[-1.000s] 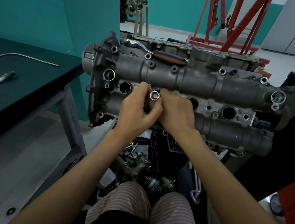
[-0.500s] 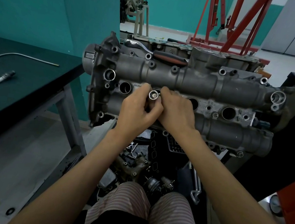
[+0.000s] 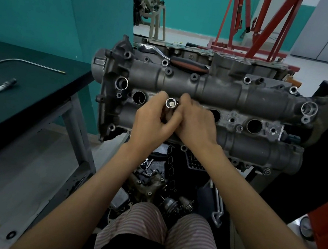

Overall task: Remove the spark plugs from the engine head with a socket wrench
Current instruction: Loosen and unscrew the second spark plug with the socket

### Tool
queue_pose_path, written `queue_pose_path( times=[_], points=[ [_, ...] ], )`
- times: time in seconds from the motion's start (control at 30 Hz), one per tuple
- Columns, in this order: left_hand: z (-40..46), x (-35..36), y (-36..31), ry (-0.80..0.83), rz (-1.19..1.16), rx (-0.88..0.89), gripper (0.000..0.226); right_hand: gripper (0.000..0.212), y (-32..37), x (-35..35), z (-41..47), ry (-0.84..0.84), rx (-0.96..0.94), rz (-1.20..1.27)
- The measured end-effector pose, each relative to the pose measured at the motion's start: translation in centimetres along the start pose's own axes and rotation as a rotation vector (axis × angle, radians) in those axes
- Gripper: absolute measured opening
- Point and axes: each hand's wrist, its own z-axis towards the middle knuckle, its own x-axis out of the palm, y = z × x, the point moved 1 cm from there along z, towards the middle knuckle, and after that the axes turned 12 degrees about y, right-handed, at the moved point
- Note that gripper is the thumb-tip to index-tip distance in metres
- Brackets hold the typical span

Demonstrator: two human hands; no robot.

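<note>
Socket [image 3: 170,103] is gripped by curled left hand [image 3: 152,123] and right hand [image 3: 197,123] over the engine head [image 3: 218,94].

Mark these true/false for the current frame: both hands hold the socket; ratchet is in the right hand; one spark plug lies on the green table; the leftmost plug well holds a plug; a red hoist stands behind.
1. Both hands, left hand and right hand, grip the socket: true.
2. Ratchet is in the right hand: false, it rests on top of the engine head.
3. One spark plug lies on the green table: true.
4. Leftmost plug well holds a plug: false, looks dark and open.
5. Red hoist stands behind: true.
</note>
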Motion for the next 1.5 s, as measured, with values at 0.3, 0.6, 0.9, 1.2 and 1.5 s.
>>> queue_pose_path(
  times=[0.3,0.6,0.9,1.2,1.5],
  points=[
    [0.35,-0.03,-0.27,-0.022,0.033,-0.012,0.042,0.027,-0.19,-0.03,0.00,0.009,-0.033,-0.007],
    [0.57,-0.03,-0.57,-0.022,-0.008,-0.048,0.039,0.028,0.04,-0.28,-0.16,-0.011,-0.002,0.043],
    [0.05,-0.14,-0.32,0.017,0.003,-0.028,0.018,0.024,0.19,-0.12,-0.23,-0.014,-0.041,-0.006],
    [0.09,-0.18,-0.47,0.036,0.006,0.001,0.027,0.020,-0.08,0.21,-0.07,0.008,-0.011,-0.057],
    [-0.07,-0.11,-0.39,0.005,0.036,0.015,0.032,0.023,-0.09,0.03,-0.15,-0.002,0.005,-0.029]
  ],
)
